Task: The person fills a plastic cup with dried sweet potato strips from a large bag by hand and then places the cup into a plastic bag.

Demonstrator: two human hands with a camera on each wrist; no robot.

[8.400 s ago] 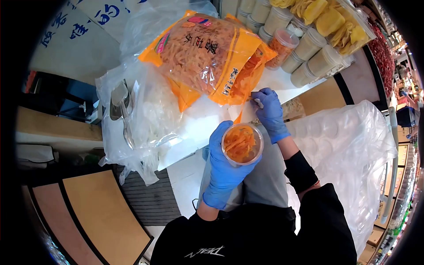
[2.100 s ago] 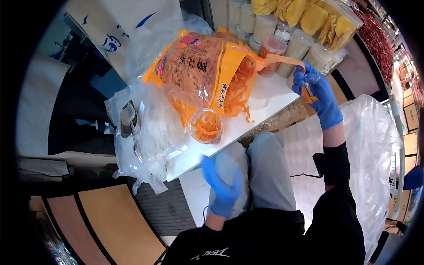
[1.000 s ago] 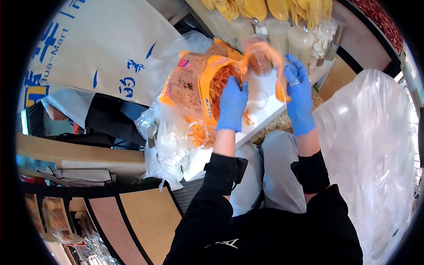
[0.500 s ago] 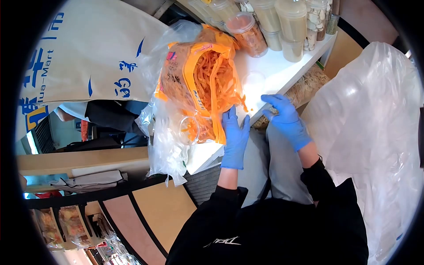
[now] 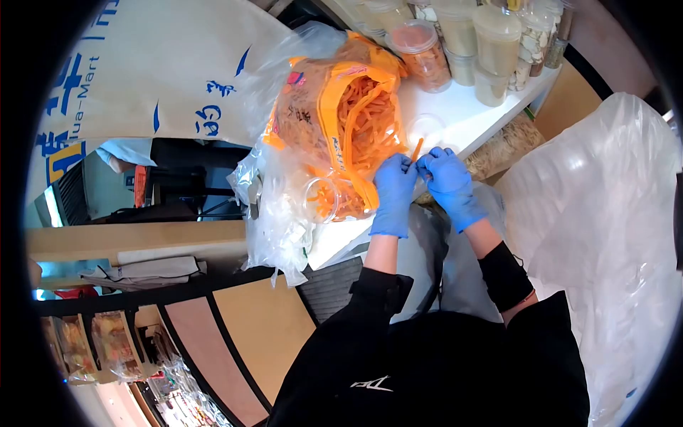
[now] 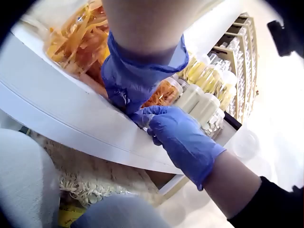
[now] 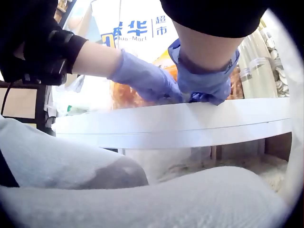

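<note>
Two blue-gloved hands, met fingertip to fingertip at the near edge of the white counter (image 5: 466, 121): left hand (image 5: 393, 191) and right hand (image 5: 447, 181) touching, curled fingers of both bunched round one orange strip (image 5: 417, 149). Strip standing up from between the fingertips, tilted slightly away from the body, its lower end hidden in the gloves. Pinched from both sides, though which fingers carry the hold not tellable at this size. From the left wrist, left hand (image 6: 137, 78) above and right hand (image 6: 183, 137) below, pressed together over the counter lip; strip itself not made out there. From the right wrist, the same knot of gloves, left hand (image 7: 147, 80) reaching in beside right hand (image 7: 204, 83), counter edge (image 7: 180, 121) just under them.

Just left of the left hand, touching distance, a torn-open orange bag of dried strips (image 5: 341, 128), leaning open toward the hands, heaped contents showing. Below the bag's mouth, near the left wrist, a clear plastic cup (image 5: 324, 201) lying tipped, part filled with the same orange strips. Beyond the fingertips, a clear round lid (image 5: 427, 128) flat on the counter. Further off past both hands, a row of lidded clear jars (image 5: 455, 39), one with orange-red contents. Crumpled clear plastic bags (image 5: 274, 213) left of the cup; large clear plastic sack (image 5: 605, 206) off to the right of the right forearm
</note>
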